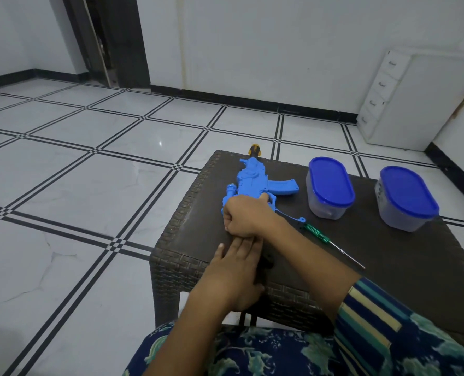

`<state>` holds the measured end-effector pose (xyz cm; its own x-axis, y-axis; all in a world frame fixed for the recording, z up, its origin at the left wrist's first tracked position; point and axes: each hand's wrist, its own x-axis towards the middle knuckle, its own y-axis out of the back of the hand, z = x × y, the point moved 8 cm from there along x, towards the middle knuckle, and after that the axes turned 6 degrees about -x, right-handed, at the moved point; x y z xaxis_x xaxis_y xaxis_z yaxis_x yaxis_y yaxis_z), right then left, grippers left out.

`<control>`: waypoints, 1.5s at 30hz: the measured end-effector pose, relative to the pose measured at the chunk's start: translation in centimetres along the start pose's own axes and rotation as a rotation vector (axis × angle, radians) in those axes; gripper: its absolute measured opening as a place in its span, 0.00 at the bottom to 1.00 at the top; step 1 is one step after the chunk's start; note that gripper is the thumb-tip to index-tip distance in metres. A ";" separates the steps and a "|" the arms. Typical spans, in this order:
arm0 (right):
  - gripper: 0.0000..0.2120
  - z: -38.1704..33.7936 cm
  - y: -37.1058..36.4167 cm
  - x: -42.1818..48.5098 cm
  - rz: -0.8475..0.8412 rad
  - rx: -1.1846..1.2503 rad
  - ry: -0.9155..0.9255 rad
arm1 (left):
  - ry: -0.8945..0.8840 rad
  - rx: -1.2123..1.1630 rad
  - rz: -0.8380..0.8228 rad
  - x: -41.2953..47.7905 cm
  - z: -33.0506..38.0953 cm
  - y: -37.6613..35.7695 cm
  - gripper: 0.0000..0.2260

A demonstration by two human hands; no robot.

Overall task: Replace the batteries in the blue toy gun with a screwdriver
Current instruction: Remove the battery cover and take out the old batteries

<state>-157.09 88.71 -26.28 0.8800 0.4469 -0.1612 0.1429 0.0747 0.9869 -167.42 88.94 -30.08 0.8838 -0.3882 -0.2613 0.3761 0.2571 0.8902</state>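
The blue toy gun point(252, 180) lies on the dark wicker table point(388, 267), its yellow-and-black muzzle pointing away from me. My right hand point(245, 217) grips the gun's rear body, fingers curled over it. My left hand point(236, 272) rests with straight fingers on a black part point(267, 263) at the gun's near end, its fingertips tucked under my right hand. A green-handled screwdriver point(316, 233) lies on the table just right of my right wrist, shaft pointing toward me. Most of the gun's rear is hidden by my hands.
Two clear tubs with blue lids stand at the table's right side, one point(329, 187) near the gun's magazine, the other point(408, 198) farther right. A white drawer unit point(382, 88) stands against the far wall. Tiled floor lies to the left of the table.
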 end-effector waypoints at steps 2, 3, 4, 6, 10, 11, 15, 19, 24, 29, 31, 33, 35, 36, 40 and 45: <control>0.05 0.0 0.0 0.0 -0.002 -0.009 0.003 | 0.020 -0.013 -0.030 -0.3 -0.5 0.1 0.39; 0.06 0.0 0.1 0.0 0.000 -0.013 0.006 | 0.028 -0.017 -0.043 -0.5 -0.7 0.2 0.39; 0.07 0.0 0.1 0.0 0.003 -0.016 0.009 | 0.033 -0.019 -0.055 -0.6 -0.8 0.2 0.39; 0.11 0.1 0.1 0.0 0.007 -0.025 0.012 | 0.038 -0.023 -0.077 -0.8 -0.9 0.3 0.39; 0.12 0.2 0.0 0.0 -0.011 -0.031 0.017 | 0.009 -0.104 -0.096 -1.4 -1.2 1.1 0.39; 0.12 0.2 0.0 0.0 -0.015 -0.029 0.021 | 0.006 -0.132 -0.094 -1.7 -1.6 1.3 0.38; 0.13 0.0 -0.1 0.2 -0.015 -0.047 0.048 | 0.030 -0.193 -0.071 -2.8 -3.3 1.6 0.36; 0.11 -0.1 -0.2 0.2 0.005 -0.020 0.069 | 0.030 -0.253 -0.028 -2.9 -3.5 1.7 0.34; 0.11 1.3 -0.7 0.2 0.027 0.291 0.102 | 0.009 -0.316 0.071 -2.5 -4.1 2.1 0.31; 0.12 5.1 1.2 -1.7 0.249 0.575 0.040 | -0.004 -0.334 0.179 -2.2 -4.1 2.6 0.29; 0.12 7.8 1.8 -3.5 0.292 0.568 -0.043 | 0.002 -0.294 0.222 -2.2 -3.8 2.8 0.28; 0.13 10.9 1.5 -5.6 0.288 0.511 -0.165 | 0.010 -0.268 0.239 -1.9 -3.3 2.7 0.27; 0.13 14.2 0.6 -8.5 0.278 0.431 -0.338 | 0.009 -0.235 0.244 -1.3 -2.6 2.4 0.27; 0.11 15.7 -0.1 -9.8 0.261 0.397 -0.411 | 0.007 -0.215 0.250 -0.8 -2.1 2.3 0.27; 0.11 18.2 -2.5 -12.4 0.157 0.368 -0.528 | 0.014 -0.173 0.270 0.9 -1.0 2.1 0.28; 0.10 19.9 -3.4 -13.7 0.200 0.399 -0.615 | 0.039 -0.145 0.279 2.2 -0.2 2.0 0.30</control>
<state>-160.61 64.54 -27.34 0.9837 -0.1681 -0.0642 0.0041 -0.3357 0.9420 -164.63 88.76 -28.92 0.9674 -0.2513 -0.0311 0.1509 0.4736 0.8677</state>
